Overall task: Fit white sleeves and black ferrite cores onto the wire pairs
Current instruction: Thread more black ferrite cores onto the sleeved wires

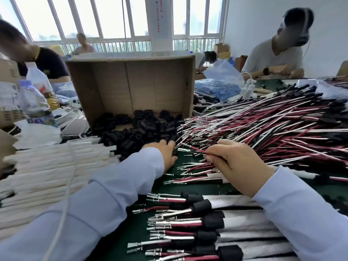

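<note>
My right hand pinches a red-and-white wire pair near its metal terminals, which point left. My left hand reaches palm down into the edge of a pile of black ferrite cores; its fingers curl over one dark core, mostly hidden. A big heap of loose wire pairs lies to the right. White sleeves are stacked on the left. Finished pairs with white sleeves and black cores lie in rows at the bottom.
An open cardboard box lies on its side behind the cores. Bags, a bottle and cartons crowd the left. A blue-filled plastic bag sits at the back right. Other people work around the green table.
</note>
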The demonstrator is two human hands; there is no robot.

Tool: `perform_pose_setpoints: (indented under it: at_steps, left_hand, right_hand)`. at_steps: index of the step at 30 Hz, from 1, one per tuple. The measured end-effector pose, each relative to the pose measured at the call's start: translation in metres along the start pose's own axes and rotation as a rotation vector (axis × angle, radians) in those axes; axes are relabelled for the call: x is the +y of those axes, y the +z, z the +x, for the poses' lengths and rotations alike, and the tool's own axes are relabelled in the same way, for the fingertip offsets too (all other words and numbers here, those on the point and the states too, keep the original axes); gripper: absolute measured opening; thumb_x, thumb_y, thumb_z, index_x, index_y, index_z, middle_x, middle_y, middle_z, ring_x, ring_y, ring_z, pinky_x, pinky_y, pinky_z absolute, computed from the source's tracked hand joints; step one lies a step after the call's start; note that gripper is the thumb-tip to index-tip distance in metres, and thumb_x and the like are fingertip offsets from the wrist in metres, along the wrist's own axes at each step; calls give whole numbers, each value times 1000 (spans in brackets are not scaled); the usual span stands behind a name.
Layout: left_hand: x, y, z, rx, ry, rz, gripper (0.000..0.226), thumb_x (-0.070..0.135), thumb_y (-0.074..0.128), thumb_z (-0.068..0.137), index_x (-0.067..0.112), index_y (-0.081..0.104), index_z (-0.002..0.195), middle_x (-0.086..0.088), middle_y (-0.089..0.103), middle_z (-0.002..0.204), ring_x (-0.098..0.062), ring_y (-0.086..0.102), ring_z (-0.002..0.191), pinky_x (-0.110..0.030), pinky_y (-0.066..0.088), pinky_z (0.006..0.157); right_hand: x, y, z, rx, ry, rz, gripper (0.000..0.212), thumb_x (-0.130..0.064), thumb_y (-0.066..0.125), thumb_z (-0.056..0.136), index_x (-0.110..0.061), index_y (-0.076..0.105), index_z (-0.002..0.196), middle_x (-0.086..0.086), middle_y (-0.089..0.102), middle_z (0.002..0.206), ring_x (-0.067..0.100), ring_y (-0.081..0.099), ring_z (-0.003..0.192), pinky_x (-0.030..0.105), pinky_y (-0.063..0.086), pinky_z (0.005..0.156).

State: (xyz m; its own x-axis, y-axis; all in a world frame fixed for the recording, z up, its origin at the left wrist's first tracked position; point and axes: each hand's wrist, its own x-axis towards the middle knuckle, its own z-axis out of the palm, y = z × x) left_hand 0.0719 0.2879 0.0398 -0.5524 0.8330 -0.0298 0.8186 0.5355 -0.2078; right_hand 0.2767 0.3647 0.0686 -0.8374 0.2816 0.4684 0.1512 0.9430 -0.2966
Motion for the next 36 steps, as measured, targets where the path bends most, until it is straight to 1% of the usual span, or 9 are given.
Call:
perform_pose_setpoints:
  at_steps: [5,7,9,12,14,18,23,28,36]
  left_hand:
    - [-6,-9,-19,-28,6,-115,42,42,36,100,12,38,128,-15,48,129,-35,53,113,-36,41,86]
    - [-20,-20,-34,36,54,-470,29,39,42,99,15,47,114,-10,57,109,-22,61,95,-29,46,76]
    - [-30,-29,-51,56,90,-1008,15,34,47,97,19,50,95,-1,57,85,-6,63,69,-20,52,59]
    - [-31,-28,-75,-46,169,-1490,8,24,51,94,18,52,88,11,63,79,3,56,57,-15,48,51]
    - [-27,-20,-86,-63,283,-1498,10,25,60,90,17,55,91,13,68,82,3,52,58,-13,44,51]
    - [-26,-12,-96,-63,411,-1571,20,26,64,79,17,58,96,9,65,81,2,47,57,-14,41,52]
    - [-25,-11,-102,-88,505,-1598,26,35,65,75,23,64,98,8,62,83,1,50,58,-17,42,54]
    - [-19,-14,-105,-142,545,-1706,15,31,64,75,30,68,90,7,62,83,-3,44,57,-18,40,53]
    - [-16,-18,-108,-137,535,-1736,22,28,64,74,18,61,93,4,61,80,-4,43,56,-18,38,53]
  right_hand:
    - [3,-1,-1,150,19,86,20,-8,55,93,-9,69,107,6,64,83,25,59,75,39,50,69]
    - [2,-3,-1,188,8,183,25,-21,54,93,-15,70,111,-1,63,78,17,58,73,33,49,67]
    - [-1,-6,-2,170,-15,238,33,-37,51,91,-17,74,103,-5,59,67,10,55,67,28,45,61]
    - [-5,-8,-1,105,-59,284,28,-41,57,89,-21,77,96,-6,59,63,11,55,63,28,46,58]
    - [-6,-11,-2,54,-62,349,23,-36,62,84,-22,77,95,-7,62,67,11,58,66,28,48,61]
    - [-9,-16,-6,-54,-24,544,22,-27,68,77,-25,76,97,-17,70,75,3,65,72,12,48,66]
    - [-20,-19,-10,112,23,790,20,-36,67,70,-38,74,89,-6,74,72,4,68,68,13,52,63]
    - [-22,-16,-17,131,-54,606,20,-35,67,78,-33,75,96,5,60,60,13,54,57,23,44,56]
    - [-30,-18,-25,197,-86,319,20,-39,59,85,-37,73,99,-13,49,55,13,52,55,26,38,51]
